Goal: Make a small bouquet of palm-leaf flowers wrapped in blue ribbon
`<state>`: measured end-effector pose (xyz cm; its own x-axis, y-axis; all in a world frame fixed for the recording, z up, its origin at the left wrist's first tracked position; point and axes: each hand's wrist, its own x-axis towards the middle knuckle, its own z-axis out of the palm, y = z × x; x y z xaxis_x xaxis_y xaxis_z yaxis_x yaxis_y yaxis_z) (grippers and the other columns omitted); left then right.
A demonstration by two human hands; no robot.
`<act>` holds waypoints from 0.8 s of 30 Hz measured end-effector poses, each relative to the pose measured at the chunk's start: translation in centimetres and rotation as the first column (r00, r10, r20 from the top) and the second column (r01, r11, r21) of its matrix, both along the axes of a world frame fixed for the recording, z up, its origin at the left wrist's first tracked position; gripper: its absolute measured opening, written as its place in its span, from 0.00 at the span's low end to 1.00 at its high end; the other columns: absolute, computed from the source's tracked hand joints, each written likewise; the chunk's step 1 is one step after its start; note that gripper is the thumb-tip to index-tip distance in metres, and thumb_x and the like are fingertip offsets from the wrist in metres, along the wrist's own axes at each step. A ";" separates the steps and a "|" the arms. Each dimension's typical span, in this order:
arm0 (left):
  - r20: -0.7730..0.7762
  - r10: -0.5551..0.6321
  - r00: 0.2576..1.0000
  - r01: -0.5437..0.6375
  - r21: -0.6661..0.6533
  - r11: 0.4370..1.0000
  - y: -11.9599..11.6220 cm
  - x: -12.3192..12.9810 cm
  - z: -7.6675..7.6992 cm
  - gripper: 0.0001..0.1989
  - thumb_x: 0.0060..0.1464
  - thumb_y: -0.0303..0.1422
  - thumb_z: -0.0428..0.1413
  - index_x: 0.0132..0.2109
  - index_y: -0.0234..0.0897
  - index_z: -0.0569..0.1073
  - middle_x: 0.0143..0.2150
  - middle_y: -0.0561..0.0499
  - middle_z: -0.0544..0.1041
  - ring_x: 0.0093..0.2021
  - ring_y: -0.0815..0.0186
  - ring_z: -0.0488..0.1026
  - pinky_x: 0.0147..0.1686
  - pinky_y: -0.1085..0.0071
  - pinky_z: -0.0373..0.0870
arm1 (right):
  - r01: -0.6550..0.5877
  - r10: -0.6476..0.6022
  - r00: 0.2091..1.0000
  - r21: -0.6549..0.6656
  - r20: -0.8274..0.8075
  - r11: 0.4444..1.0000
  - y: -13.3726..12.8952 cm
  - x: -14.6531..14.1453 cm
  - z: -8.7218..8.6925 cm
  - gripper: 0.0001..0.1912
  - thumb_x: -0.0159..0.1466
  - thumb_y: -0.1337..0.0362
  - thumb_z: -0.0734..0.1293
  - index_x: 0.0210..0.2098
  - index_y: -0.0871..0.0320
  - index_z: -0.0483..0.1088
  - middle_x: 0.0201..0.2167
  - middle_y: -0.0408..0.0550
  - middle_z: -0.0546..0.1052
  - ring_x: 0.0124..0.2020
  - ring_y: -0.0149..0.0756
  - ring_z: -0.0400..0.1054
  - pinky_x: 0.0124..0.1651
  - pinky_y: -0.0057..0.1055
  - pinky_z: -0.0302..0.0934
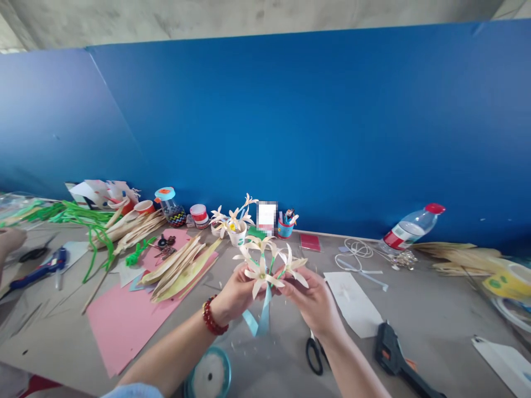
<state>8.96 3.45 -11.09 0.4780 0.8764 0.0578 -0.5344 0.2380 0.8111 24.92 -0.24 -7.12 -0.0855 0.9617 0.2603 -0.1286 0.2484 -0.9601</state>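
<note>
Between my two hands is a small bouquet of cream-white handmade flowers on green stems, held above the table. My left hand, with a red bead bracelet on the wrist, closes on the bouquet's left side. From the right, my right hand grips it too, thumb and fingers partly hidden by petals. A light blue ribbon hangs below the flowers. Under my left forearm lies a ribbon spool. Black-handled scissors rest beside my right forearm.
A black glue gun and white paper lie right, with a tipped plastic bottle behind. Dried husks and pink paper cover the left. More flowers stand in a cup. Another person's hand shows far left.
</note>
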 end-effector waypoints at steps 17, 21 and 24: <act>0.028 -0.060 0.998 0.059 0.011 0.998 0.6 -0.7 -0.8 0.17 0.41 0.40 0.71 0.30 0.30 0.78 0.23 0.48 0.76 0.24 0.67 0.70 0.28 0.70 0.65 | 0.007 -0.007 1.000 0.021 0.006 1.000 0.1 -0.6 1.0 0.10 0.62 0.57 0.72 0.31 0.58 0.75 0.25 0.46 0.79 0.27 0.35 0.75 0.32 0.29 0.72; 0.008 -0.009 1.000 0.009 0.007 1.000 0.3 -0.5 -0.3 0.17 0.39 0.39 0.71 0.30 0.29 0.78 0.23 0.49 0.74 0.22 0.72 0.65 0.23 0.74 0.59 | 0.005 -0.004 1.000 0.045 -0.022 0.999 -0.1 -0.8 1.2 0.11 0.60 0.56 0.74 0.29 0.57 0.75 0.26 0.47 0.79 0.26 0.35 0.75 0.32 0.30 0.73; -0.001 0.021 1.000 -0.021 -0.029 0.999 0.1 -0.4 0.3 0.19 0.37 0.40 0.72 0.30 0.30 0.77 0.24 0.50 0.74 0.22 0.72 0.65 0.22 0.75 0.56 | 0.022 -0.020 0.999 0.078 -0.026 0.997 -0.1 -0.9 1.2 0.11 0.58 0.56 0.75 0.28 0.58 0.76 0.31 0.48 0.78 0.28 0.36 0.76 0.31 0.29 0.73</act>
<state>8.59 3.57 -10.79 0.4591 0.8878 0.0320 -0.5394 0.2499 0.8041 24.02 -0.33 -5.93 -0.0576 0.9397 0.3370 -0.1466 0.3259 -0.9340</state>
